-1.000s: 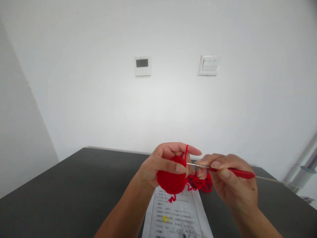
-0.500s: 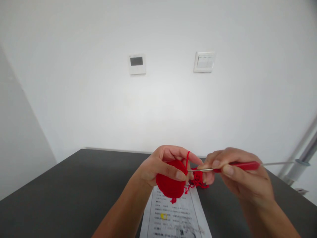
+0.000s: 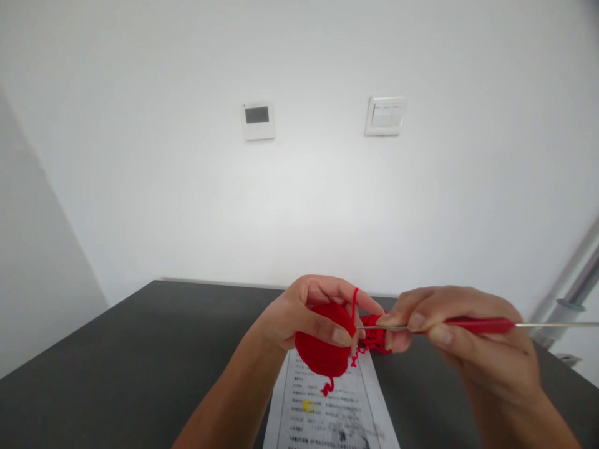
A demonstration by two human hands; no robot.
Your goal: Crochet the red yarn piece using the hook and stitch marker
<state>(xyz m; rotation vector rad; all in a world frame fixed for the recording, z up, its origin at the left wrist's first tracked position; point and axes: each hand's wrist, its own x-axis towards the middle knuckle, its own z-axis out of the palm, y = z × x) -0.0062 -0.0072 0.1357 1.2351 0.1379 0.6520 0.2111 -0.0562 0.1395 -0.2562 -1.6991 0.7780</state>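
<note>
Between the thumb and fingers of my left hand (image 3: 304, 312) is a round red crochet piece (image 3: 322, 355), with a short yarn tail dangling below it. A strand of red yarn (image 3: 354, 305) loops over my left index finger and runs down to the edge of the piece. My right hand (image 3: 468, 337) pinches a crochet hook (image 3: 482, 325) with a red handle and metal shafts at both ends. The hook's left tip reaches the edge of the piece, where the yarn meets it; whether it sits inside a stitch I cannot tell.
Behind the hands lies a bundle of red yarn (image 3: 374, 337) on the dark table (image 3: 116, 374). A printed sheet (image 3: 322, 411) with a yellow mark is under the hands. On the white wall are a thermostat panel (image 3: 258, 121) and a light switch (image 3: 385, 116); a grey pipe (image 3: 584, 280) stands at right.
My right hand and the hook have shifted right and slightly down. My left hand has hardly moved, while the crochet piece and its dangling tail hang a little lower.
</note>
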